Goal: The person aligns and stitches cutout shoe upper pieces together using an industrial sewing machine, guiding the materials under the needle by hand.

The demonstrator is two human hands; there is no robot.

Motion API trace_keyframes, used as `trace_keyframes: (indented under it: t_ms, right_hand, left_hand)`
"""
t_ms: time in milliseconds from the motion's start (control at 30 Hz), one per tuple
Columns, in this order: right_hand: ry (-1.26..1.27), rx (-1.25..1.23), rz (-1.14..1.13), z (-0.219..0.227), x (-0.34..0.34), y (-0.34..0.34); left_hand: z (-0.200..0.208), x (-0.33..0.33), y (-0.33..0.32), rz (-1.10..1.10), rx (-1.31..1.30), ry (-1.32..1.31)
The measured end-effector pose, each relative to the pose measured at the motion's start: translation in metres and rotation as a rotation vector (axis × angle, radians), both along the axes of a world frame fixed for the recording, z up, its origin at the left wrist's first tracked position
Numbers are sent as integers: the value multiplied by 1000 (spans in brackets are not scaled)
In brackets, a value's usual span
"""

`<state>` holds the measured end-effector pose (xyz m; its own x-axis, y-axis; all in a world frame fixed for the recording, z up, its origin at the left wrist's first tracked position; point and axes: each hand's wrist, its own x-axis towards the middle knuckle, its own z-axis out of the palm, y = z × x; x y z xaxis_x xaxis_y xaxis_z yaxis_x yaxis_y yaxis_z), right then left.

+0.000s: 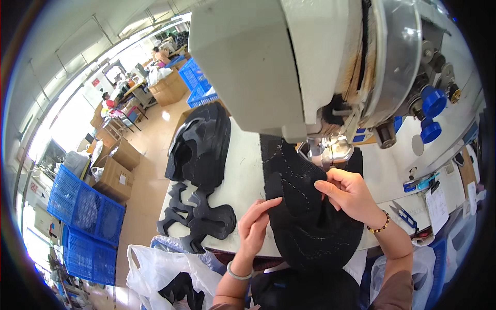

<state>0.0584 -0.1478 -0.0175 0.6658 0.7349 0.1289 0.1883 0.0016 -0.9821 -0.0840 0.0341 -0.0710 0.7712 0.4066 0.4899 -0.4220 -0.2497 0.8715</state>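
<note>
A black knit fabric piece with white dashed stitch lines lies under the head of a large sewing machine and hangs down toward me. My right hand pinches its edge between thumb and fingers, just below the metal needle area. My left hand lies along the fabric's left side, index finger stretched onto it and the other fingers loosely bent, holding nothing. Hidden beneath the machine head is the far end of the fabric.
Left on the white table are a stack of black moulded pieces and black cut-out shapes. Snips and a paper sheet lie right. A white plastic bag hangs below; blue crates stand on the floor.
</note>
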Motion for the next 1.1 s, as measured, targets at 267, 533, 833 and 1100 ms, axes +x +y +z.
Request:
trace_keyframes:
  t_ms: [267,533,833,1100]
  right_hand:
    - [361,151,6,1,11,-23]
    - [508,231,-177,8,25,-29]
    - [554,206,-250,-10,35,-29]
    - [480,80,-188,-11,39,-34]
  left_hand:
    - [25,30,-4,65,760,27]
    - [57,74,-9,17,1041,-248]
    - [52,91,-3,-96,1084,-340]
    - [48,92,-3,-70,1052,-317]
